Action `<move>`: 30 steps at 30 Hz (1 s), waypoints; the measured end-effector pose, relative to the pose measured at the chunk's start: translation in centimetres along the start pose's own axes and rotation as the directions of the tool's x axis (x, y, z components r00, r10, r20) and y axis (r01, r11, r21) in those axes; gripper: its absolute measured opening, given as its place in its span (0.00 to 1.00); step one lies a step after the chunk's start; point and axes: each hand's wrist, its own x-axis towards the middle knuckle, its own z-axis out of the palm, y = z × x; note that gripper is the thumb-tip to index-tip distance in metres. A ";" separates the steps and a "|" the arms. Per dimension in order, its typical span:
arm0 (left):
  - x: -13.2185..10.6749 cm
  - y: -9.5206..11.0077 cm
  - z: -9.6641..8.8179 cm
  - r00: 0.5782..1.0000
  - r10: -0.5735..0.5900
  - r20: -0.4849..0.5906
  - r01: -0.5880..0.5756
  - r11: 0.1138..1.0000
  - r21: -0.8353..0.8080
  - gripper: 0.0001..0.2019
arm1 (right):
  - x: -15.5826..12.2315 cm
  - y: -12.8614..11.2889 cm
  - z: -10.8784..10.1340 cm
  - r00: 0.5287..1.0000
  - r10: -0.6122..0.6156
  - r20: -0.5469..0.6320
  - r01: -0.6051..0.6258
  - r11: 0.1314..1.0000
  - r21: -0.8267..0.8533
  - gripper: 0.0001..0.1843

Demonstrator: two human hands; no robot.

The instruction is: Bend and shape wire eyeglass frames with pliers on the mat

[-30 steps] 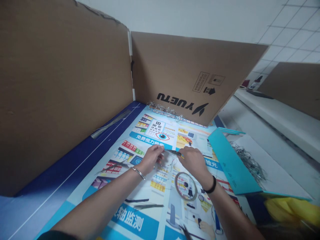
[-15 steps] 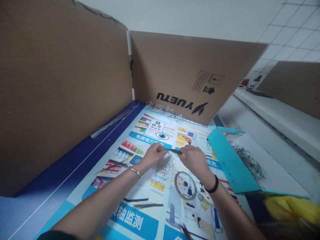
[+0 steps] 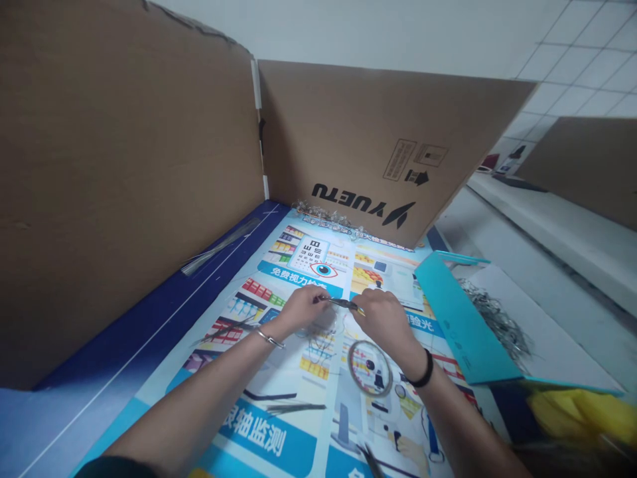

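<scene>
My right hand is closed around the handles of a pair of pliers, whose jaws point left toward my other hand. Fingertips of my left hand pinch a thin wire right at the plier tips; the exact piece is too small to see clearly. Fine wire loops show below the two hands, over the printed poster. Nearer to me, a coil of wire lies flat beside my right wrist. Short dark wire strips rest on the poster below my left forearm.
Cardboard panels stand at the left and back. Small clear twisted pieces line the back panel's foot. At right, a turquoise box holds a tangle of wire pieces. Straight wires lie at left; dark pointed tips show in front.
The plier jaws have shifted slightly left, closer to my left fingertips, and turned a little. Both hands keep their hold in nearly the same place.
</scene>
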 end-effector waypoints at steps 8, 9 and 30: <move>-0.2 -0.2 0.3 0.993 -0.106 0.042 0.113 0.962 -0.248 0.04 | 0.1 0.2 0.2 1.000 0.008 -0.002 -0.008 1.000 0.007 0.08; -0.3 -0.1 0.3 0.993 -0.111 0.036 0.116 0.955 -0.272 0.03 | 0.1 0.2 0.2 1.000 0.009 -0.004 -0.009 1.000 0.011 0.09; 0.0 -0.6 0.6 0.993 -0.122 -0.010 0.109 0.921 -0.374 0.05 | -1.4 1.0 2.0 0.994 -0.001 -0.114 0.008 0.998 0.064 0.08</move>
